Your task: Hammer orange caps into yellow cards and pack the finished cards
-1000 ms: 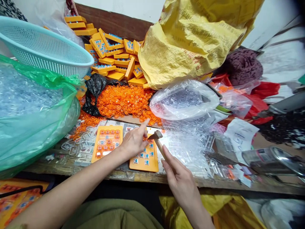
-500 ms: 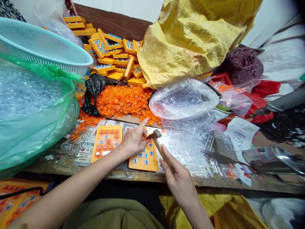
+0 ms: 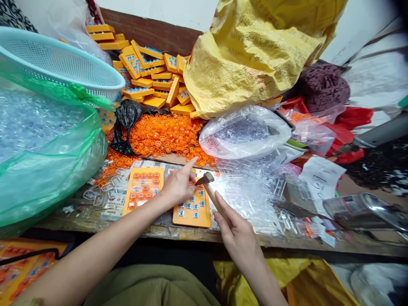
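One orange panel point(image 3: 191, 217) partly under left hand point(image 3: 177, 185), forefinger extended, right hand point(image 3: 239, 233) gripping hammer point(image 3: 210, 192).

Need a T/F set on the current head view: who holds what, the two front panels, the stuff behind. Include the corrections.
1. The right hand grips the hammer by its handle. True.
2. The left hand's fingertips are at the left front panel. False: they are at the upper part of the right front panel.
3. Loose orange rings lie heaped behind the two front panels. True.
4. The light blue basket is right of the yellow sack. False: it is to the left.
5. Blue pieces show on the lower part of the right front panel. True.
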The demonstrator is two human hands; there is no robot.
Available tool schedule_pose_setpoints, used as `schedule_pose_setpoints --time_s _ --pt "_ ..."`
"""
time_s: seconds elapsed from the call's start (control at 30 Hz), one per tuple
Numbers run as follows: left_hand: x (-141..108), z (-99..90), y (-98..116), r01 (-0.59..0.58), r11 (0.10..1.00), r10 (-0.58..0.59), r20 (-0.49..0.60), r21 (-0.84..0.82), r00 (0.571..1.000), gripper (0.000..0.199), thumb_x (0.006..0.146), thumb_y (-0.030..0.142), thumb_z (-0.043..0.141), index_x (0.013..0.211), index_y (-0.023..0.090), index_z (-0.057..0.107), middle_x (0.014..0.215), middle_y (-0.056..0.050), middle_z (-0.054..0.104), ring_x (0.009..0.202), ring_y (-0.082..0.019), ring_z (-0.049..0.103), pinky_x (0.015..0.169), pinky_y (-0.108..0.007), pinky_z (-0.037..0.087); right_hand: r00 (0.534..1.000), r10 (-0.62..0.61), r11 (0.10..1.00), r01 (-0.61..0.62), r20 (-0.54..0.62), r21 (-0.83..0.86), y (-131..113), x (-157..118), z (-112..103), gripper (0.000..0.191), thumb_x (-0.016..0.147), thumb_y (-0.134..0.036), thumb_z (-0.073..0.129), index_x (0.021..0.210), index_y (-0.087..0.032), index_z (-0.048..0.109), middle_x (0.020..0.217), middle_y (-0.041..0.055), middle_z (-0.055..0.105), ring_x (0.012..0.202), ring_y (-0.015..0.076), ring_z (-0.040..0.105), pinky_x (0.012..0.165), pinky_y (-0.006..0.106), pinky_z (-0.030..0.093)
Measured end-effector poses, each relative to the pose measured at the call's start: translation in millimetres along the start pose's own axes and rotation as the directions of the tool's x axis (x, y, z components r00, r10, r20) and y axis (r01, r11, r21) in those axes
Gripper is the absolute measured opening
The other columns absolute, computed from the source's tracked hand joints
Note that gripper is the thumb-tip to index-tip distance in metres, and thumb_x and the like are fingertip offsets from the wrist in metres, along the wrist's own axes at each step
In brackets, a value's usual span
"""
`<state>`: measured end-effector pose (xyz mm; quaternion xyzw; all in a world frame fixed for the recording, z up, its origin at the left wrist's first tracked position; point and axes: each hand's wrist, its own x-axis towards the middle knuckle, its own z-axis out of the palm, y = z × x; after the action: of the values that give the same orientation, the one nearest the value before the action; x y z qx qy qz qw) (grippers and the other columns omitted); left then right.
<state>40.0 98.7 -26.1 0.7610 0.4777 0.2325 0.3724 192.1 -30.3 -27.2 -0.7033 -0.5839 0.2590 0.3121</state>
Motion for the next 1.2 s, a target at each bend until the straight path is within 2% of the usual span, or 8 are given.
schedule_pose_setpoints --time_s 0.1,0.2,0.33,0.43,0.57,0.8,1.0,1.2 --pt "0 -1.8 -2 0.006 1.000 -0.006 0.006 -0.029 1.000 0.083 0.067 0.011 0.066 0.143 0.019 0.032 0.085 -0.001 0.071 0.079 -0.018 0.065 0.075 -0.030 0.051 0.997 0.055 0.982 -0.045 -0.054 0.182 7 0 7 0.049 0.087 -0.037 0.050 0.133 -0.021 0.052 0.133 0.0075 0.057 0.123 0.0270 0.052 0.102 0.043 0.042" --pt "9 -11.7 -8 0.016 0.999 -0.015 0.022 -0.048 1.000 0.083 0.063 0.020 0.075 0.138 0.016 0.039 0.094 -0.005 0.071 0.082 -0.017 0.066 0.074 -0.027 0.053 0.979 0.169 0.948 -0.129 -0.116 0.292 12 1 15 0.063 0.079 -0.042 0.061 0.136 -0.018 0.049 0.128 0.0107 0.060 0.119 0.0301 0.055 0.102 0.048 0.042" --pt "34 -32.5 -20 0.044 0.984 -0.022 -0.127 0.172 0.992 0.037 0.079 0.019 0.060 0.115 0.014 0.063 0.107 -0.010 0.069 0.095 -0.020 0.065 0.086 -0.031 0.051 0.976 0.201 0.938 -0.166 -0.087 0.305 15 5 22 0.082 0.067 -0.039 0.073 0.140 -0.018 0.042 0.121 0.0106 0.064 0.113 0.0303 0.058 0.102 0.049 0.040" --pt "54 -41.7 -27 0.066 0.958 -0.022 -0.156 0.278 0.987 0.029 0.079 0.014 0.056 0.106 0.016 0.068 0.111 -0.011 0.068 0.106 -0.025 0.061 0.096 -0.037 0.045 0.980 0.196 0.933 -0.175 -0.035 0.314 14 9 23 0.083 0.069 -0.036 0.072 0.143 -0.020 0.038 0.118 0.0089 0.065 0.107 0.0277 0.063 0.095 0.044 0.047" --pt "69 -40.7 -31 0.038 0.936 -0.013 -0.074 0.350 0.997 0.025 0.076 0.015 0.059 0.097 0.017 0.072 0.101 -0.010 0.071 0.099 -0.026 0.064 0.090 -0.034 0.047 0.984 0.177 0.932 -0.156 -0.035 0.327 11 13 21 0.080 0.069 -0.032 0.072 0.142 -0.020 0.040 0.113 0.0082 0.069 0.107 0.0275 0.063 0.097 0.044 0.046" --pt "71 -41.1 -36 0.001 0.945 -0.008 0.021 0.327 1.000 0.020 0.074 0.013 0.058 0.086 0.015 0.074 0.085 -0.008 0.073 0.082 -0.021 0.066 0.077 -0.028 0.049 0.980 0.195 0.911 -0.166 -0.041 0.377 4 16 19 0.081 0.065 -0.029 0.075 0.139 -0.016 0.044 0.107 0.0096 0.072 0.104 0.0276 0.065 0.097 0.044 0.046" --pt "67 -41.4 -33 0.038 0.970 -0.057 0.073 0.240 0.996 0.016 0.072 0.015 0.062 0.084 0.015 0.073 0.077 -0.004 0.073 0.069 -0.015 0.066 0.062 -0.021 0.049 0.974 0.228 0.893 -0.204 -0.010 0.401 3 15 19 0.084 0.065 -0.032 0.074 0.140 -0.013 0.041 0.112 0.0117 0.070 0.107 0.0272 0.064 0.097 0.043 0.046" --pt "59 -32.3 -30 0.015 0.962 -0.024 0.028 0.273 0.999 0.017 0.072 0.011 0.059 0.078 0.015 0.075 0.084 -0.007 0.072 0.084 -0.022 0.066 0.075 -0.028 0.050 0.974 0.222 0.902 -0.189 -0.042 0.388 3 14 21 0.085 0.065 -0.036 0.075 0.140 -0.015 0.042 0.111 0.0109 0.069 0.106 0.0274 0.064 0.096 0.044 0.048"
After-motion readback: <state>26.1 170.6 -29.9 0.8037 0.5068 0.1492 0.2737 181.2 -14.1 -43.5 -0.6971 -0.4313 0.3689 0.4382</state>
